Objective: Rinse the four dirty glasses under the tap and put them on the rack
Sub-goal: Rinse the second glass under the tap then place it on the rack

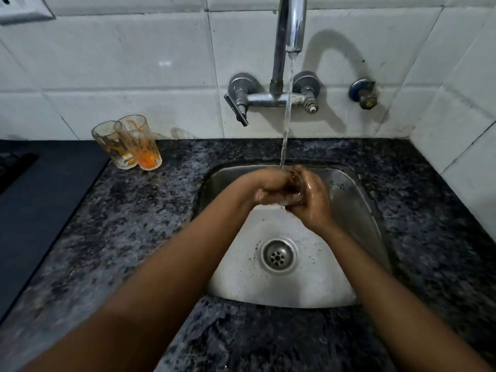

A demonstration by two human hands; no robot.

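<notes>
Both my hands meet over the steel sink point(357, 210), under the water stream falling from the tap point(294, 30). A clear glass point(295, 194) sits between them, mostly hidden by fingers. My right hand point(314, 202) wraps round the glass from the right. My left hand point(271, 187) has its fingers curled against the glass's left side; whether they reach inside it is hidden. Two dirty glasses with orange residue stand side by side on the counter at the back left, one point(111, 143) behind the other point(141, 142). No rack is in view.
The sink's drain point(279, 255) lies below my hands, with water pooled around it. A dark speckled granite counter point(134, 210) surrounds the sink. A black stove top point(40, 197) lies at the left. The tap's lever handle point(237, 107) and a second valve point(363, 93) project from the white tiled wall.
</notes>
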